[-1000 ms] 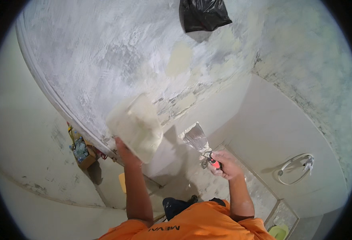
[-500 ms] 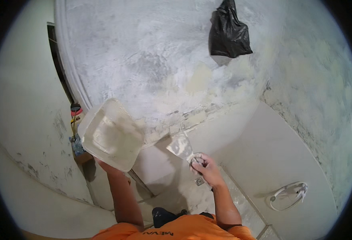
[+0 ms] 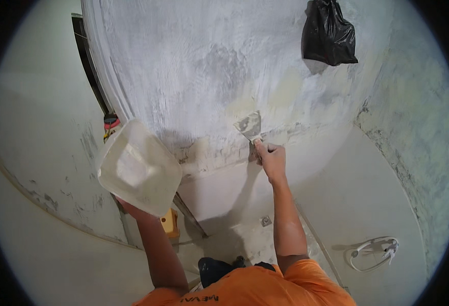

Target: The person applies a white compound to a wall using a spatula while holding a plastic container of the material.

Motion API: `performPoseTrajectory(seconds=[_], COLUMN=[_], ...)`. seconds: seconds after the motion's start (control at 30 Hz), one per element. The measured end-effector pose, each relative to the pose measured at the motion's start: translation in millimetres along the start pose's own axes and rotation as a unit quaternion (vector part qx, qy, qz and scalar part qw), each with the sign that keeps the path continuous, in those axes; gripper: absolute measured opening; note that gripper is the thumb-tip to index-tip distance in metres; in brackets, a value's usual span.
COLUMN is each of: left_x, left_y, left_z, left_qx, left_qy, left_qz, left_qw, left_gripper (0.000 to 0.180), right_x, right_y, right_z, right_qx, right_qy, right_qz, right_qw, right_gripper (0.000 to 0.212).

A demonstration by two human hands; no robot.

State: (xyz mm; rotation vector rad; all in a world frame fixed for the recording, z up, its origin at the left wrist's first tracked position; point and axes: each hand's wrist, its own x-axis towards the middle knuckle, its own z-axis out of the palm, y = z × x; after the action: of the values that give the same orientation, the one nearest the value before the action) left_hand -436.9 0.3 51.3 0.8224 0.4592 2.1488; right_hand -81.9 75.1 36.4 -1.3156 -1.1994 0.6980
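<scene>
My left hand (image 3: 132, 208) grips a whitish plastic tub (image 3: 167, 193) from below, its fingers mostly hidden underneath. The tub is tilted, and pale smears coat its inside. My right hand (image 3: 273, 160) is closed around the handle of a putty knife (image 3: 250, 125), arm stretched forward. Grey and cream filler marks the blade, which lies at or very close to the patchy plastered wall (image 3: 183, 66); whether it touches I cannot tell. Just above the blade is a yellowish patch of the wall.
A black plastic bag (image 3: 329, 35) hangs on the wall, upper right. At lower right lies a looped white hose (image 3: 375, 252). A yellow object (image 3: 170, 223) shows below the tub, and red and black items (image 3: 111, 121) sit behind it. A small drain (image 3: 265, 221) is in the floor.
My right hand has moved up and forward with the putty knife, from above the ledge to the wall. The tub stays in my left hand. The view has shifted slightly.
</scene>
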Motion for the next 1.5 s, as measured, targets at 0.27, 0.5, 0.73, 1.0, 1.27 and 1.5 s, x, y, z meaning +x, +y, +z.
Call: performPoseTrajectory(seconds=[0.27, 0.5, 0.73, 1.0, 1.27, 1.5], left_x=[-10.2, -12.3, -14.0, -16.8, -18.2, -36.6], left_y=[5.6, 6.5, 0.1, -1.1, -22.1, -28.8], left_z=[23.5, 37.7, 25.1, 34.7, 46.7, 69.0], left_qx=[-0.021, -0.028, 0.042, 0.032, 0.032, -0.097], left_qy=[0.010, -0.045, -0.042, -0.010, -0.076, -0.095], left_qz=[-0.068, -0.064, -0.020, -0.079, -0.065, -0.127], left_qw=[0.997, 0.997, 0.998, 0.996, 0.995, 0.983], left_gripper=[0.055, 0.060, 0.057, 0.056, 0.056, 0.057], right_x=[-59.4, -40.8, -30.0, -92.5, -35.2, -65.7], right_y=[30.7, -93.8, -28.1, 47.3, -117.9, 48.3], right_z=[-49.5, -29.8, 20.1, -26.7, 3.8, -28.1], right_qx=[-0.003, 0.102, 0.105, -0.037, -0.072, -0.184], right_qy=[0.146, 0.059, 0.018, 0.121, 0.077, 0.074], right_qz=[0.127, -0.032, 0.057, 0.182, -0.075, 0.127], right_qw=[0.981, 0.992, 0.993, 0.975, 0.992, 0.972], right_gripper=[0.047, 0.042, 0.052, 0.049, 0.061, 0.066])
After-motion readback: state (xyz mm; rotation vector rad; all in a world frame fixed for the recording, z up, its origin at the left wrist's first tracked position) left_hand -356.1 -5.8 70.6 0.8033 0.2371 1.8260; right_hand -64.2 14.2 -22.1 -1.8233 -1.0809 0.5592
